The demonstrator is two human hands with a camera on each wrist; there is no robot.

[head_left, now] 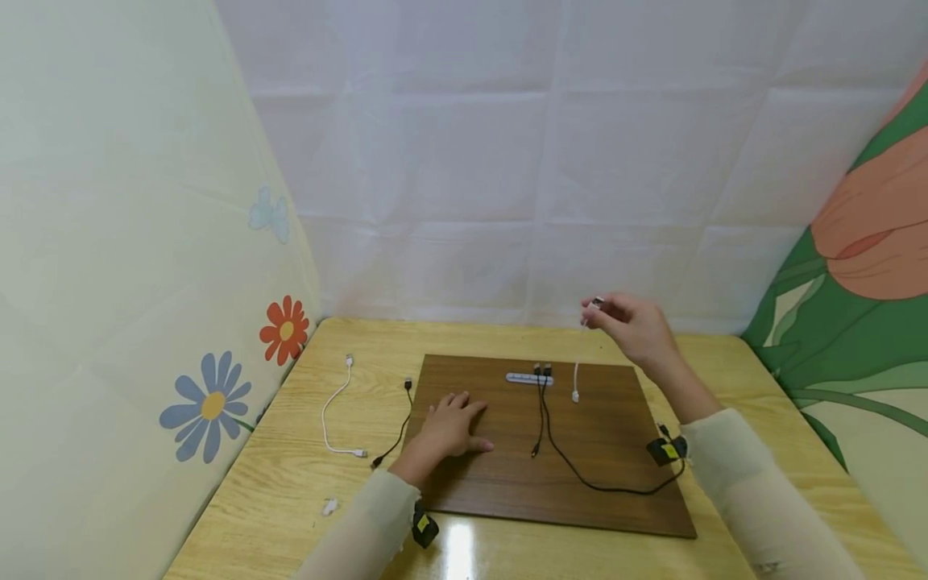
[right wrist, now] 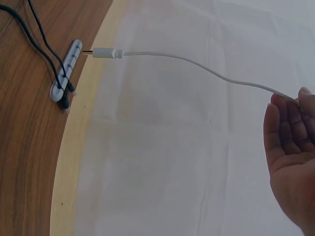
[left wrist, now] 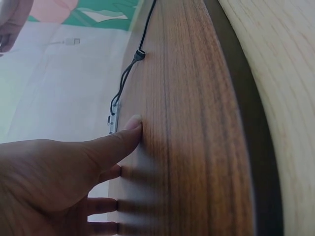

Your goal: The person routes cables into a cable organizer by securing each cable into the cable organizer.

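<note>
Up above the back right of the brown board [head_left: 493,491], my right hand [head_left: 638,330] pinches a white USB cable [head_left: 577,372] close to its upper plug. Its other end hangs down, and in the right wrist view a white connector [right wrist: 104,52] with a metal tip shows there. My left hand [head_left: 451,427] rests on the board's left part, fingers spread and thumb apart, holding nothing. Between the hands, near the board's back edge, lies a pale cable clip strip [head_left: 519,378]. Two black cables [head_left: 545,411] sit in the strip's right part.
Left of the board, a white cable [head_left: 328,419] and a short black cable [head_left: 400,435] lie on the light wood table [head_left: 268,491]. A small whitish scrap [head_left: 329,506] lies nearer the front. One black cable runs over the board toward its right edge. A white cloth [head_left: 449,161] hangs behind.
</note>
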